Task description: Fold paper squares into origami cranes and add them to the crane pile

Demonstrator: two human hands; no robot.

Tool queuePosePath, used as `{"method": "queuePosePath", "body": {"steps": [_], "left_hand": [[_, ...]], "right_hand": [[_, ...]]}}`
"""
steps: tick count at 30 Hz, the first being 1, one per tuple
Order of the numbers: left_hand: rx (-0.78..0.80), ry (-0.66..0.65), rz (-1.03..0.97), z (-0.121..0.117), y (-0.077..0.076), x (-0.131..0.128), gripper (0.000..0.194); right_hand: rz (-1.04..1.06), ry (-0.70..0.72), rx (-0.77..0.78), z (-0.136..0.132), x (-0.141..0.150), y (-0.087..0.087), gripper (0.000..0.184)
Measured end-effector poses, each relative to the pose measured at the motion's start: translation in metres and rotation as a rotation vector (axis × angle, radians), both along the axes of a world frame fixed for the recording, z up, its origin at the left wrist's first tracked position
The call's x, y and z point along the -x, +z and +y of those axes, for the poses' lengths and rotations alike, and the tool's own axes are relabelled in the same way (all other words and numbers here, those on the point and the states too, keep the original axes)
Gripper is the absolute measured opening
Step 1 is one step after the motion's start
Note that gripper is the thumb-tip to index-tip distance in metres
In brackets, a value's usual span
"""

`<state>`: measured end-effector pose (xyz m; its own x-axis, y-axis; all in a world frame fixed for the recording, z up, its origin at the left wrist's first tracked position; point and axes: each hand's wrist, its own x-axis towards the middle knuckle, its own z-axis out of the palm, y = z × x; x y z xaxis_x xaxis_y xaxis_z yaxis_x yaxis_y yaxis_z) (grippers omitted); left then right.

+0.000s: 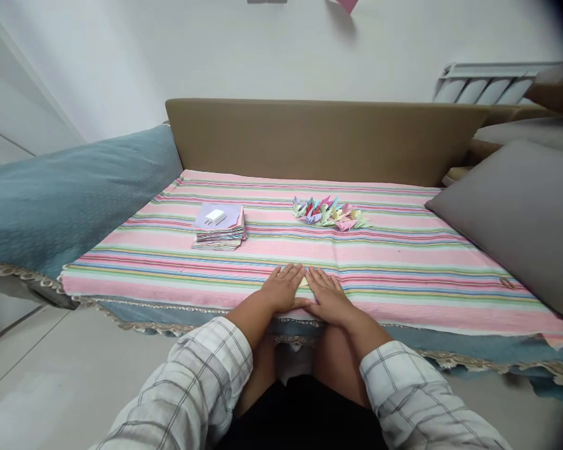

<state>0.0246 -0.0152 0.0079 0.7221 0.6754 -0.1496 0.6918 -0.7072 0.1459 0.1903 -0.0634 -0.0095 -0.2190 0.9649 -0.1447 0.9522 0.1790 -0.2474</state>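
My left hand and my right hand lie flat, side by side, near the front edge of the striped cloth. Between them shows a small bit of pale yellow paper; the rest of it is hidden under my palms and fingers. Fingers on both hands are stretched out, and the thumbs come together below the paper. Beyond my hands sits a cluster of folded paper cranes in several colours. To the left stands a stack of coloured paper sheets, with a white charger plug on top.
A brown backrest runs along the far side of the couch. Grey cushions rest at the right, and a blue-covered armrest bounds the left. A white radiator is on the wall behind. A small brownish object lies on the cloth at right.
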Motion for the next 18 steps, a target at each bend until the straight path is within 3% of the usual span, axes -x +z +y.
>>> {"method": "queuePosePath", "body": {"steps": [6,9,10,12,15,18], "left_hand": [[-0.006,0.025,0.087,0.006,0.01,0.025,0.098],[-0.018,0.035,0.078,0.005,0.01,0.029,0.1],[-0.023,0.037,0.076,0.004,0.009,0.029,0.1],[-0.035,0.036,0.067,0.004,0.007,0.029,0.097],[-0.046,0.028,0.053,0.004,0.005,0.029,0.092],[-0.061,0.032,0.04,0.002,0.005,0.03,0.094]], "right_hand": [[-0.034,-0.112,-0.066,-0.006,-0.015,-0.001,0.084],[-0.065,-0.276,-0.274,-0.011,-0.008,0.006,0.079],[-0.07,-0.246,-0.386,-0.013,-0.003,0.01,0.075],[-0.074,-0.014,-0.47,-0.016,0.008,0.015,0.068],[-0.072,0.204,-0.394,-0.017,0.02,0.013,0.067],[-0.075,0.2,-0.263,-0.018,0.02,0.003,0.069]]}}
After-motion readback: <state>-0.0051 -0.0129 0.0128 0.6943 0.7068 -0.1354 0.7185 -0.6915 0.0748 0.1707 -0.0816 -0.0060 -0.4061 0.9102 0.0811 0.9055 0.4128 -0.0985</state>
